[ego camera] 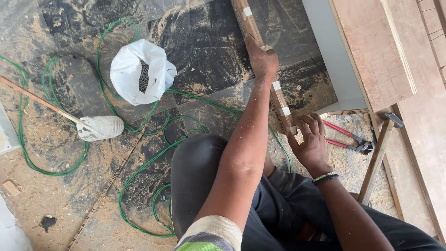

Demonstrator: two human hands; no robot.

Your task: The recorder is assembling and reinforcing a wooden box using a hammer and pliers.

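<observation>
Left hand point(261, 59) grips the wooden strip point(278, 100) mid-length; right hand point(310, 142) pinches its near end. The strip is brown with pale tape bands, running away from the person, tilted leftward.

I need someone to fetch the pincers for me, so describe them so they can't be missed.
Start at the big plywood panel on the right and drop to its lower corner. On the sawdust there, just beyond the right hand, lie the pincers. Their red handles set them apart from the wooden-handled hammer beside them.

Both hands grip a wooden strip point(265, 69) (taped in places) over the sawdust-strewn floor point(209, 60).
</observation>
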